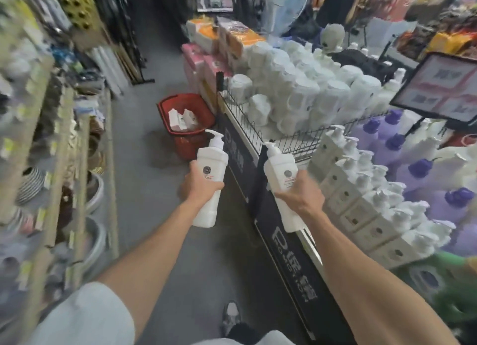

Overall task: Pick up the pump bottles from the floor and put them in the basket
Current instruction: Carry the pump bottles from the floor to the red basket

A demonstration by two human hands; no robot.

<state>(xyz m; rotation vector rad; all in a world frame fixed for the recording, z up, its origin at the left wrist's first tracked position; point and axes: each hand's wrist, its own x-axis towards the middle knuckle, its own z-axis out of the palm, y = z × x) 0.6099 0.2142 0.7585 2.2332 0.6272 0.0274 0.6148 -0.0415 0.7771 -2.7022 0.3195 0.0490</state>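
The grey shop floor (144, 112) runs ahead of me toward 12 o'clock. At 9 o'clock stands a long shelf of blurred household goods (51, 164). From 1 to 3 o'clock stretches a black-fronted display stand (291, 267). Its panel carries white lettering that begins with a large "P"; the rest is too blurred to read. On top of it a black wire rack (247, 123) is piled with white bottles.

At 12 o'clock a red plastic basket (187, 144) sits on the floor against the stand's end, with white containers lying inside.

I hold two white plastic pump bottles upright above the floor, short of the basket. The left pump bottle (210, 164) is at 11 o'clock, the right pump bottle (280, 169) at 1 o'clock. My left hand (200, 183) is wrapped round the middle of the first, and my right hand (300, 192) clasps the second the same way. Each bottle bears a round dark emblem above a red line and small print that I cannot read.
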